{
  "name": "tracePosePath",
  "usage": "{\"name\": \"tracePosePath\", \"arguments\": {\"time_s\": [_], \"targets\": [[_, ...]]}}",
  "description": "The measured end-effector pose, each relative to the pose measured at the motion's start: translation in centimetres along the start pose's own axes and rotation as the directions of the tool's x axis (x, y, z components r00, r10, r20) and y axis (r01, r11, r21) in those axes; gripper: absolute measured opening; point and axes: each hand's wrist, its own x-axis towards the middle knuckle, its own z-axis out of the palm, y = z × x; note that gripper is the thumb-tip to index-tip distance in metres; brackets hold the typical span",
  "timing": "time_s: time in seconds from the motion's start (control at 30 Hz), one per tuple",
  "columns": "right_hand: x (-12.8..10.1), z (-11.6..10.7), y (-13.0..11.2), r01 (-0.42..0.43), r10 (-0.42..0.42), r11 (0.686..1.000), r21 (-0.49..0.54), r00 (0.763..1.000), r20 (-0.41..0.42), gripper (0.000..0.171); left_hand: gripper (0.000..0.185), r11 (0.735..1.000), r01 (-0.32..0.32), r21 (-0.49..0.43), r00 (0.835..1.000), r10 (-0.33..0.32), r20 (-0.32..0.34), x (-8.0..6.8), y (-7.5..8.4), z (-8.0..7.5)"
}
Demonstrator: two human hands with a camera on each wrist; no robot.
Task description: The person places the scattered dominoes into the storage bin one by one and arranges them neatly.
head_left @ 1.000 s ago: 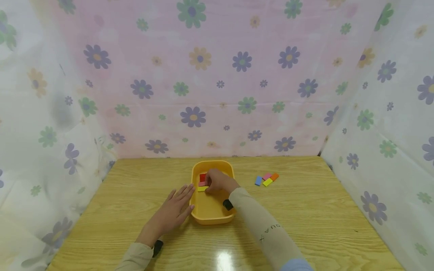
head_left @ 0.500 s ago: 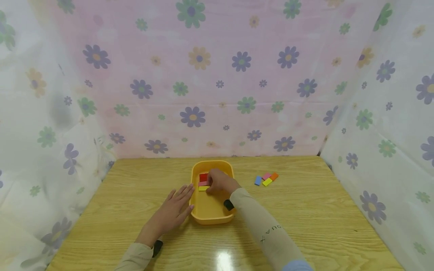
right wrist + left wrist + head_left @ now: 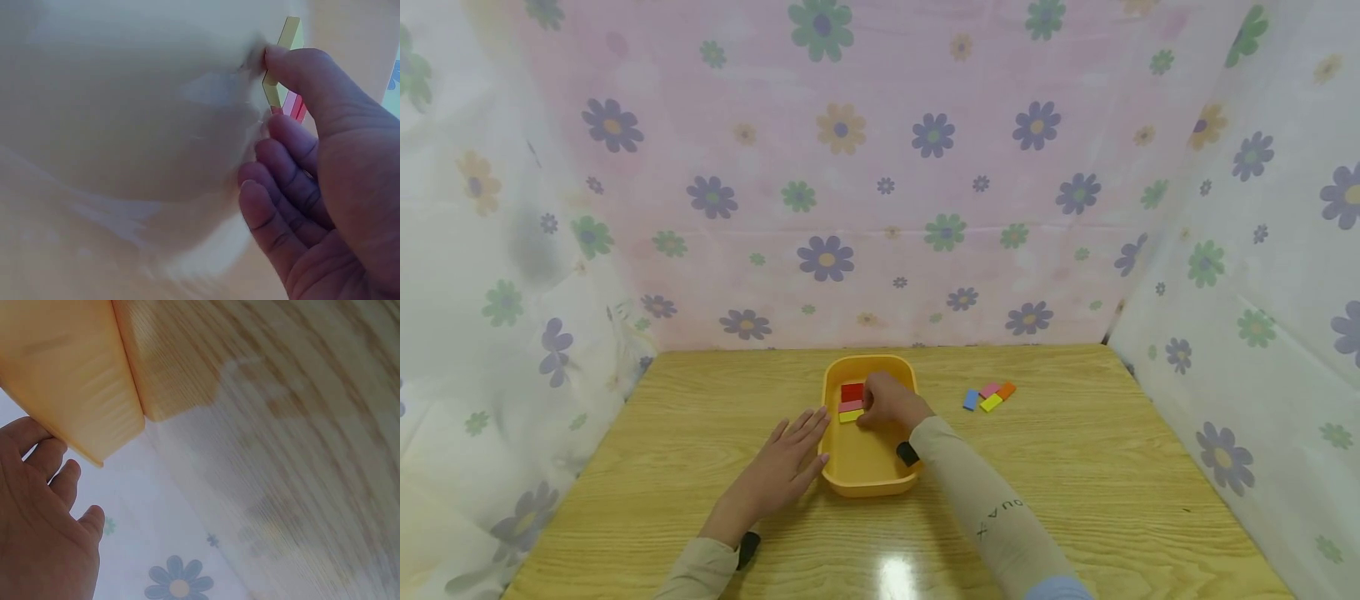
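Three tiles are lying inside the yellow tray (image 3: 867, 475); the right hand (image 3: 887, 402) is pinching the yellow tile (image 3: 851, 416) there; the left hand (image 3: 778, 472), fingers straight, is resting flat against the tray's outer wall.

One tray (image 3: 868, 486) sits on the table (image 3: 1075, 467). In it lie three blocks (image 3: 851, 405): red, pink, yellow. Four more blocks (image 3: 990, 397) lie toward the table's right edge: blue, yellow, pink, orange. Two hands (image 3: 781, 467) show.
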Motion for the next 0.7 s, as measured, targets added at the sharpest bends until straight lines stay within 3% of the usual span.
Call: {"name": "tracePosePath", "arguments": {"time_s": [0.47,0.7], "targets": [[0.18,-0.06,0.1,-0.061,0.061,0.998,-0.017,0.998,0.008,0.031,0.063,1.0,-0.006,-0.001,1.0,0.006,-0.005,0.0,0.03,0.05],[-0.07,-0.09,-0.14,-0.028,0.028,1.0,0.0,1.0,0.008,0.026,0.063,1.0,-0.001,0.004,1.0,0.001,0.003,0.0,0.0,0.03]]}}
